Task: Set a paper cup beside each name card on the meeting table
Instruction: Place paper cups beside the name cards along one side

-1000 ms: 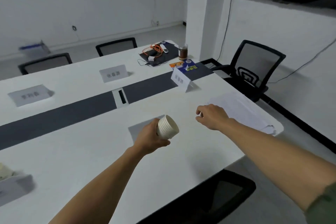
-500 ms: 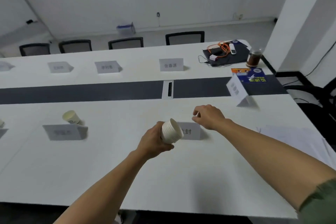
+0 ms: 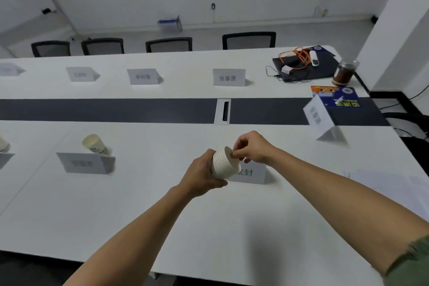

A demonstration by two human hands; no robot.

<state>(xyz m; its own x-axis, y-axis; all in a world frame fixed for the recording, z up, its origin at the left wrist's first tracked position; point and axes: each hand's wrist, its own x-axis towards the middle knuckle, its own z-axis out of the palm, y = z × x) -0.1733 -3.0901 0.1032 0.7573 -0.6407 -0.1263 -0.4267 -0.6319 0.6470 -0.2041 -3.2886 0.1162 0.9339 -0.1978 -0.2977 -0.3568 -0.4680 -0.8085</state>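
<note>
Cup stack: a nested stack of white paper cups, up off the bench and tilted, open end pointing up and away. It sits right in front of the near name card and hides that card's left end.
Left hand: the left hand is wrapped round the lower body of the cup stack, fingers curled about it in a full grip.
Right hand: the right hand reaches in just above the near name card, and its fingertips pinch the rim at the stack's open end.
Near name card: a white tent card standing on the bench, printed face toward the camera.
Set cup: one paper cup stands well left of the near name card, just behind a second name card.
Edge cup: another cup is far left of the near name card, cut off by the frame.
Angled card: a tent card right of and beyond the near name card, turned sideways.
Dark strip: a grey band runs across the bench beyond the near name card, with a cable slot set in it.
Far card: the far card stands past the strip, almost straight beyond the near name card.
Corner clutter: far right of the near name card are an orange cable, a jar and a colourful booklet.
Papers: white sheets lie right of the near name card.
</note>
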